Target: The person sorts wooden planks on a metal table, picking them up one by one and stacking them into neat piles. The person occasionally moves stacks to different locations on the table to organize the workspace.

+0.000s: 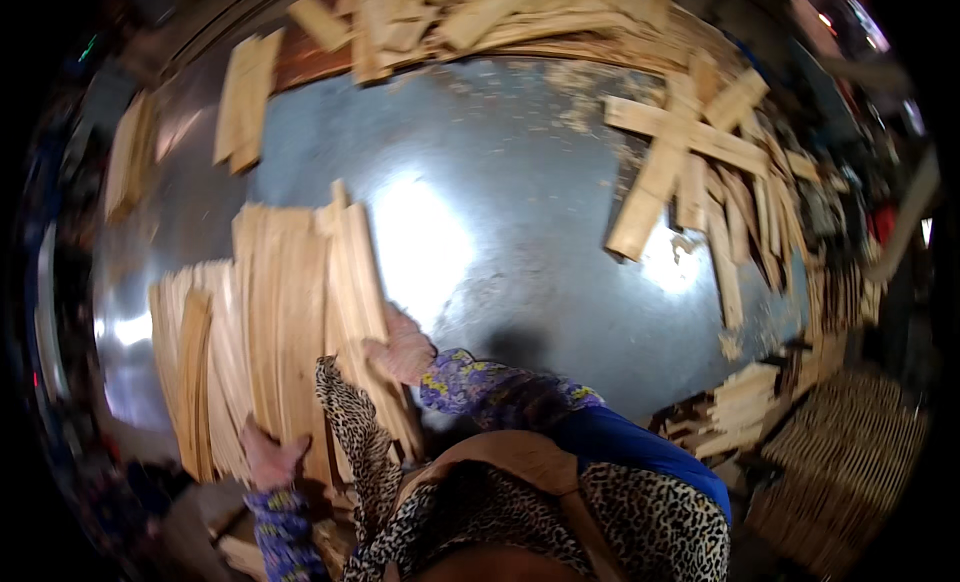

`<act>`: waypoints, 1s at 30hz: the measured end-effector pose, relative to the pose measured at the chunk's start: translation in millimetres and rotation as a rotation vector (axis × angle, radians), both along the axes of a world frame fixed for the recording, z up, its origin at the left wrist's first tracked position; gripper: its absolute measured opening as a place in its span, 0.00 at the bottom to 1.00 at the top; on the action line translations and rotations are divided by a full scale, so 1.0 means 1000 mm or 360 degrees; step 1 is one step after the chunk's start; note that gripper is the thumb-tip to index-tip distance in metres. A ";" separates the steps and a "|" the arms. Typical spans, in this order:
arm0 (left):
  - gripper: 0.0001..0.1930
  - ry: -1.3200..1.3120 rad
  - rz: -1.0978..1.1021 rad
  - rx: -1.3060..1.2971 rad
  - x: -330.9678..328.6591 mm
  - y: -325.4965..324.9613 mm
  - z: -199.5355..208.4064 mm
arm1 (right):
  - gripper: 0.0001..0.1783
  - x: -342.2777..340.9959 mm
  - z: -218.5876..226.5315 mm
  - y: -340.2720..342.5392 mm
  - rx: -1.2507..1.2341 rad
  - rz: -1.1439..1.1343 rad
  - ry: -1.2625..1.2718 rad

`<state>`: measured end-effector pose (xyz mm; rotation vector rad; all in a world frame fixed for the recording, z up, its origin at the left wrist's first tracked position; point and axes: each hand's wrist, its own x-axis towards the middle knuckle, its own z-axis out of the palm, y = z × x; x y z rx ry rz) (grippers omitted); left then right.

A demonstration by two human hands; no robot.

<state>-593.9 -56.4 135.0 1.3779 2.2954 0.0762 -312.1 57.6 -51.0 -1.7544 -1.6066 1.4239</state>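
Leopard-print cloth (pixel 450 512), six o'clock. Wooden slats (pixel 285 302), nine o'clock: left hand (pixel 272 457) at near ends, thumb apart; right hand (pixel 403 350) at edge, cannot tell grip. Best squared by even pressure.

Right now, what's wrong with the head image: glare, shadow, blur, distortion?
Head view: white glare on the metal tabletop, with smaller bright patches left and right; head view: dark shadow beside the right sleeve; head view: slats look slightly soft; head view: fisheye bending, black corners, surroundings near the rim dim and hard to read.
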 end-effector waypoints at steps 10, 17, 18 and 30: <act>0.62 0.0471 -0.0295 0.0024 0.077 -0.015 -0.009 | 0.59 0.431 0.077 0.137 0.0134 -0.0981 -0.1580; 0.65 0.0394 -0.0218 0.0054 0.045 -0.021 -0.037 | 0.46 0.486 0.003 0.100 0.0381 -0.1384 0.0532; 0.65 0.0401 -0.0271 0.0098 0.048 -0.024 -0.038 | 0.44 0.481 0.004 0.090 0.0307 -0.1377 0.1316; 0.59 -0.1155 0.0224 0.0220 -0.016 -0.012 -0.028 | 0.46 0.171 0.080 0.001 -0.0259 -0.0581 0.2001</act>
